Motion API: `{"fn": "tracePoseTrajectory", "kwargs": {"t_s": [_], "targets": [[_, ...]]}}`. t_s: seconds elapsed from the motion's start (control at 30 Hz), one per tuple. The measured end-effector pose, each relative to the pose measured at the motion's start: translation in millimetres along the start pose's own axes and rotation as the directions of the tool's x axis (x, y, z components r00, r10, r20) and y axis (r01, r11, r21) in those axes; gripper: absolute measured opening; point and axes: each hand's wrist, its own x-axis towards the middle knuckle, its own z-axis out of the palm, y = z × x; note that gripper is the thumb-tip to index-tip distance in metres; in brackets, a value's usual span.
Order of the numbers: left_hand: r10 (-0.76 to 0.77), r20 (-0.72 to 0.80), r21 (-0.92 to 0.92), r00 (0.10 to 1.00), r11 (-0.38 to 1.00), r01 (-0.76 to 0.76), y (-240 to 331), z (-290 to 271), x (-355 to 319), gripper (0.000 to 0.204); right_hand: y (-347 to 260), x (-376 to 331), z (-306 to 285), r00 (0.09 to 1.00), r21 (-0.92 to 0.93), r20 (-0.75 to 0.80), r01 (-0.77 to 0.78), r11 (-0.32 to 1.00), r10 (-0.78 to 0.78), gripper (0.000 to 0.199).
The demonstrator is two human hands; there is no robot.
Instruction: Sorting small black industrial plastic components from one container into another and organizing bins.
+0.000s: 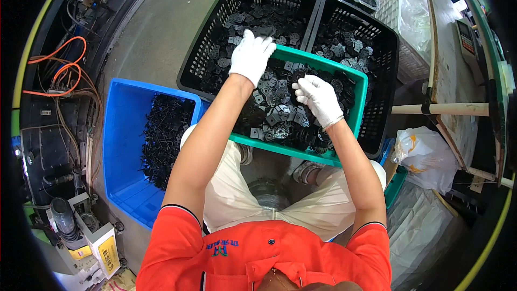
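Both my hands wear white gloves. My left hand (252, 57) is over the far left corner of a green bin (269, 147), beside a black crate; its fingers are stretched out and apart. Above the middle of the bin, my right hand (319, 99) has thumb and fingers pinched on a small black plastic part (298, 76), partly hidden by the fingertips. Many flat black and grey parts (277, 92) lie loose in the green bin. Similar pieces (264, 16) fill the bottom of the black crate (195, 54) behind it.
A second black crate (389, 56) with parts stands at the right. At the left is a blue bin (121, 145) of thin black pieces. Machinery with orange hoses (70, 64) stands far left. A white plastic bag (428, 156) and a wooden-framed bench (452, 48) are at the right.
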Motion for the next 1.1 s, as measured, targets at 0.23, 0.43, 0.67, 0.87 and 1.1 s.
{"fn": "tracePoseTrajectory", "kwargs": {"t_s": [0.23, 0.43, 0.67, 0.87, 1.1], "targets": [[-0.668, 0.129, -0.245, 0.733, 0.695, 0.676, 131.8, 96.7, 29.2, 0.033, -28.3, -4.8, -17.8, 0.992, -0.059, -0.063, 0.109, 0.992, -0.112, 0.022], [-0.649, 0.126, -0.605, 0.75, 0.549, 0.577, 152.2, 71.6, 34.0, 0.027, -51.2, -8.1, -24.7, 0.952, -0.365, -0.113, 0.225, 0.903, -0.283, 0.026], [-0.705, -0.154, 0.232, 0.693, 0.656, 0.718, 207.2, -80.3, -5.5, 0.027, -23.3, -7.1, -48.9, 0.794, -0.935, 0.304, 0.356, -0.003, -0.527, 0.019], [-0.75, -0.349, 0.862, 0.561, -0.022, 0.506, 191.9, -171.7, -142.0, 0.046, -13.4, 3.0, -31.0, 0.664, -0.851, 0.525, 0.397, -0.344, -0.533, 0.019], [-0.429, -0.218, 0.529, 0.877, 0.703, 0.476, 203.0, -72.4, -42.2, 0.03, -33.3, -1.6, -44.4, 0.772, -0.893, 0.449, 0.395, -0.214, -0.45, 0.011]]}}
